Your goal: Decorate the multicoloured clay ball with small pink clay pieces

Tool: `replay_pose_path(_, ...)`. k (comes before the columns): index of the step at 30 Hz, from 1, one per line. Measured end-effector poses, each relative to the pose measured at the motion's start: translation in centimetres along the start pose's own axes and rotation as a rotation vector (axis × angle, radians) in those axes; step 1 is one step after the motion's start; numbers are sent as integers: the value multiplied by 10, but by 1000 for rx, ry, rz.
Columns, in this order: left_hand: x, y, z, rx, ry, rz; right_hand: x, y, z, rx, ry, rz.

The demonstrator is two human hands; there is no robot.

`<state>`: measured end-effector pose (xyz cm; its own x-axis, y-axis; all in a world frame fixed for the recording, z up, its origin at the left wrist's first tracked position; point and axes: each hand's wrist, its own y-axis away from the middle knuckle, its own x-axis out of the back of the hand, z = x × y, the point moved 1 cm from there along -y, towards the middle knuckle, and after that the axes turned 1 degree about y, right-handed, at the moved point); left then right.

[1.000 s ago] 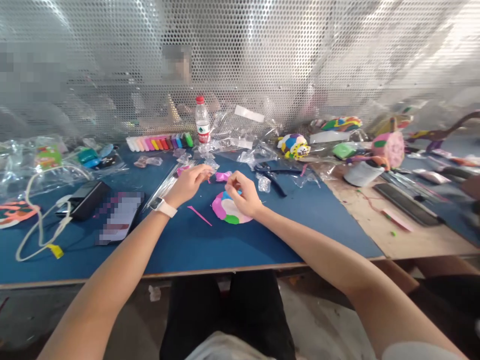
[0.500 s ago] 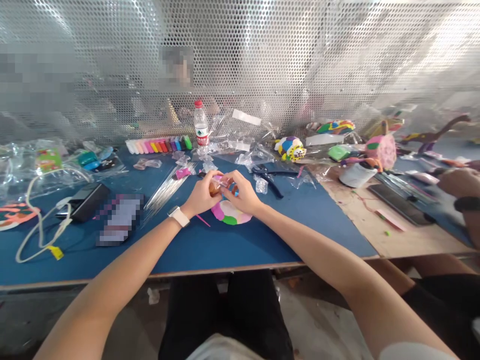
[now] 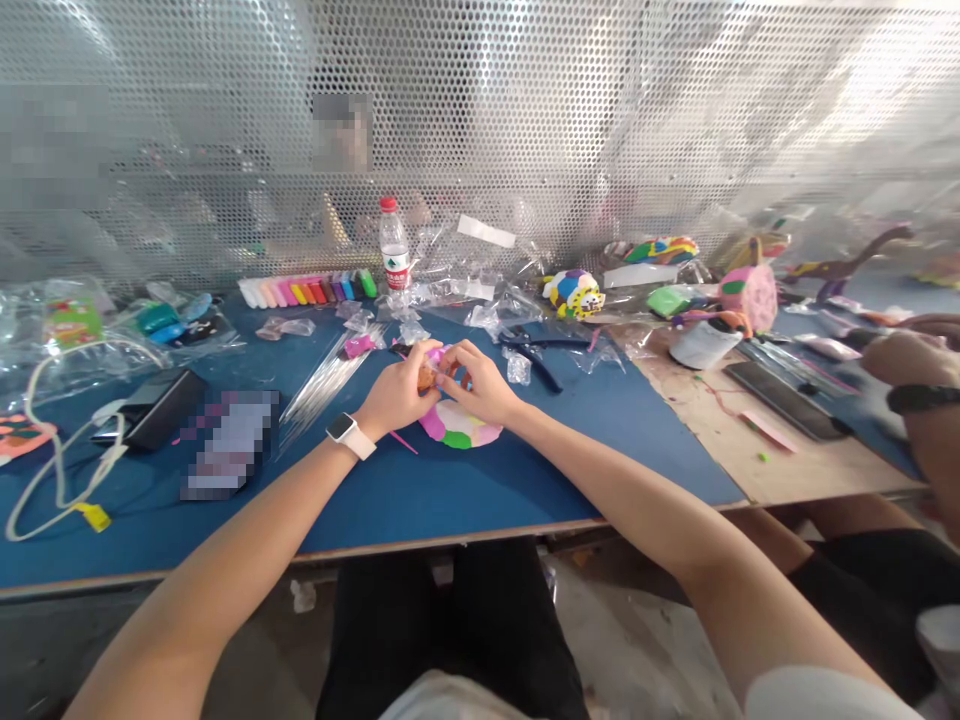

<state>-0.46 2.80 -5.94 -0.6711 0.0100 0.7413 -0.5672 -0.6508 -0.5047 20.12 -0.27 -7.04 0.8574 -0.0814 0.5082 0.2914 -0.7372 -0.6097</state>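
My left hand [image 3: 401,395] holds one small orange-brown piece [image 3: 427,378] and my right hand [image 3: 482,385] touches it, gripping or not I cannot tell, above one multicoloured disc [image 3: 461,429] on the tabletop [image 3: 450,500], one red-capped bottle [image 3: 394,250], contents unclear, standing far left.

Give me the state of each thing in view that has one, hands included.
Left hand: closed around an orange-brown piece
Right hand: fingers curved beside that piece; grip unclear
Multicoloured disc: lying down, partly hidden by the hands
Bottle: upright, red cap on
Pliers: handles spread
Phone: face up, display obscured
Watch: worn on the left wrist
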Motion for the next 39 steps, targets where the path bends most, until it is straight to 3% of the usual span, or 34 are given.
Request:
replay_pose_path(4, -4, -4, -3, 28, -4, 19, 5, 0, 5, 86, 60, -68)
replay_pose_path(9, -10, -6, -7, 31, 169, 12, 13, 0, 1, 167, 41, -115)
replay_pose_path(15, -8, -3, 1, 41, 262, -5, 18, -4, -2, 34, -21, -7)
replay_pose_path(24, -4, -3, 3, 30, 235, -24, 22, -7, 14, -79, -104, -192)
replay_pose_path(32, 4, -7, -4, 37, 371, 163, 27, -9, 11, -41, -149, -172)
replay_pose_path(39, 0, -11, -22, 123, 476, 81, 29, -5, 6, 102, -61, -69)
